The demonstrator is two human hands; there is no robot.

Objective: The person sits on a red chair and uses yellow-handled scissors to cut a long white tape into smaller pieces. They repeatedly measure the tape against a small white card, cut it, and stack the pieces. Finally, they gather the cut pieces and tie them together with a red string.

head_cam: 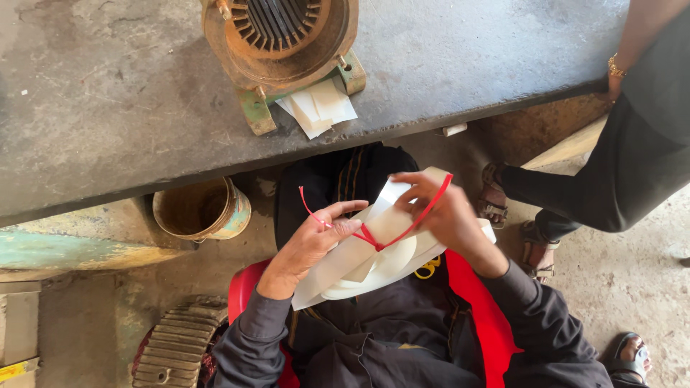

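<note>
A roll of white sheet paper (363,262) lies across my lap, bound by a red string (374,237) knotted near its middle. My left hand (309,244) rests on the roll's left side, and its fingers pinch one end of the string. My right hand (442,208) is on top of the roll at the right. The other end of the string runs taut over its fingers. I sit on a red chair (481,316) in dark clothes.
A dark worn workbench (122,108) spans the top, bearing a rusty motor stator housing (280,36) with white paper pieces (320,106) at its foot. A dirty bucket (201,210) stands below. Another person in dark clothes and sandals (611,172) stands at the right.
</note>
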